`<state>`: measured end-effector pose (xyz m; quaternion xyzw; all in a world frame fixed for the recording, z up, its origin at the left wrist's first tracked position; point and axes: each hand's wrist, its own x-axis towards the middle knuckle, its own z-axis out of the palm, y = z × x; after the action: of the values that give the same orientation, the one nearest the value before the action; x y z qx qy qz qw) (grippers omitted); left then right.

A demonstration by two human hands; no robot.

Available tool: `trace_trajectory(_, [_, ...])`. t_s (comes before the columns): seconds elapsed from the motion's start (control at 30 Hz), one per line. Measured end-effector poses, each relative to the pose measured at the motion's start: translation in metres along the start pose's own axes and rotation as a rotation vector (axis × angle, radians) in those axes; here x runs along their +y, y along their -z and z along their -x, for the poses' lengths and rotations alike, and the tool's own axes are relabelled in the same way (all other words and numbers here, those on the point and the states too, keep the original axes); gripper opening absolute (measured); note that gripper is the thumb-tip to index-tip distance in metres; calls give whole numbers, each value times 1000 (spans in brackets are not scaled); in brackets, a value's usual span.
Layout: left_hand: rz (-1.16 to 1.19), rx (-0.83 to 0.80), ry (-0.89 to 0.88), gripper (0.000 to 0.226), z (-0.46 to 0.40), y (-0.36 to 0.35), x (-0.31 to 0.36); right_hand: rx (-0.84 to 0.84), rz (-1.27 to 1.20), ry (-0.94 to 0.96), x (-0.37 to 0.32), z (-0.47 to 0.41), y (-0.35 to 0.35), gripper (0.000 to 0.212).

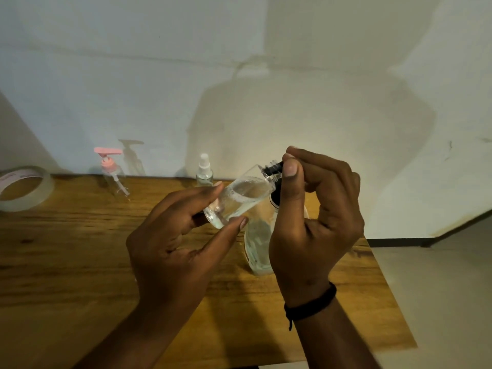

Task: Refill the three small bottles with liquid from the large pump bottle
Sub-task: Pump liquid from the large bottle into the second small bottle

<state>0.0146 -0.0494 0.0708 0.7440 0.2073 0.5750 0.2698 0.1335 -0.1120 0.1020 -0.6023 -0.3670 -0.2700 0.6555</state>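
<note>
Clear plastic, light and likely slippery, the tilted bottle (238,199) sits pinched low in the left hand (175,246) while the right hand (314,222) pinches its black nozzle (273,167).

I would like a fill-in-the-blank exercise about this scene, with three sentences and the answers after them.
1. The left hand holds a small clear bottle that is ____ rather than upright.
2. The small pump bottle at the back of the wooden table has a pump head coloured ____.
3. The roll of tape lies at the table's far ____ edge.

Missing words: tilted; pink; left
</note>
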Motion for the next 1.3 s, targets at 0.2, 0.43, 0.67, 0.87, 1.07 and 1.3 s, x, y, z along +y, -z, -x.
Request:
trace_trajectory(0.2, [19,0,15,45,1,0,0,-5,8,-12,1,0,0,13])
trace_trajectory(0.43, [3,-4,3,45,-1,1,0,11,3,-3,3,3,-1,12])
trace_trajectory(0.67, [15,-18,24,44,-1,1,1,-2,23,0,0,0,0,12])
trace_trajectory(0.87, [18,-5,37,45,0,0,0,16,2,-9,5,3,-2,12])
trace_trajectory(1.07, [6,-2,1,46,0,1,2,-11,34,8,0,-2,1,12])
trace_trajectory(1.3, [6,3,-17,46,-1,0,2,11,14,-1,4,1,-1,11])
